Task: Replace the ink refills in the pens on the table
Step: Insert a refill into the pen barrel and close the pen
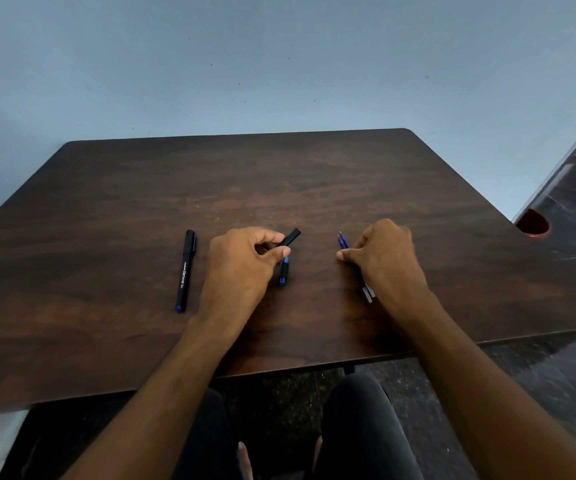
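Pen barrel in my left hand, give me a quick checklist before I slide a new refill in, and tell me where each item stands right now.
1. Left hand grips the black barrel: ok.
2. Right hand is on the blue refills, fingers curled over them: ok.
3. Only one refill singled out: not ok, more than one lies under the hand.
4. Barrel's open end facing the refills: cannot tell, the fingers hide most of it.
5. Small black and blue pen piece lies on the table within reach: ok.
6. Second pen lies whole, set aside at left: ok.
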### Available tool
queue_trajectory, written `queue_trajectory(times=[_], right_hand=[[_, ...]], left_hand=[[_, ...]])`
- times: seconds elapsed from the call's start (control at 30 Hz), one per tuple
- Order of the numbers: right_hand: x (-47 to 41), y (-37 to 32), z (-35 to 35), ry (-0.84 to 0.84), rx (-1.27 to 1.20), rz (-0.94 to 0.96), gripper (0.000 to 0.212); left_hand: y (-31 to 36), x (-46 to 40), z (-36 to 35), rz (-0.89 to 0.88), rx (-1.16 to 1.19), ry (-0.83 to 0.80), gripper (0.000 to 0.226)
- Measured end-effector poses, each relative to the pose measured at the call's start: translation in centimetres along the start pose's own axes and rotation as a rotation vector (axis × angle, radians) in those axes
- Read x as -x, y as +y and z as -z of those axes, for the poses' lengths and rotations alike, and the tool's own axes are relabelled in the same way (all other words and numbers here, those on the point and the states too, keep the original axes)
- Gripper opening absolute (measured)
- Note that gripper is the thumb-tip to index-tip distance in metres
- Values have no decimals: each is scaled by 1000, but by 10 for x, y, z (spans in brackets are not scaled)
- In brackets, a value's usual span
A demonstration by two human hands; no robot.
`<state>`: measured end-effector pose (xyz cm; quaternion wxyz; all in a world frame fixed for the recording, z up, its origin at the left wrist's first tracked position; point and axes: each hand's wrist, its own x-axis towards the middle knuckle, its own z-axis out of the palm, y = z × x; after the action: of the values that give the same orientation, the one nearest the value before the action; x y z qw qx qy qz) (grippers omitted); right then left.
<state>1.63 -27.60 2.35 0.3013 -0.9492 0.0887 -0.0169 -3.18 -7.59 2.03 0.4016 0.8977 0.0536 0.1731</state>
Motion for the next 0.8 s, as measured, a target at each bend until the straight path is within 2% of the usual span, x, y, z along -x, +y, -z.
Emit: queue_trajectory(times=[0.8], right_hand=[[6,-3,5,-8,-16,14,28]], left_hand=[[-7,1,7,-22,45,24,22]])
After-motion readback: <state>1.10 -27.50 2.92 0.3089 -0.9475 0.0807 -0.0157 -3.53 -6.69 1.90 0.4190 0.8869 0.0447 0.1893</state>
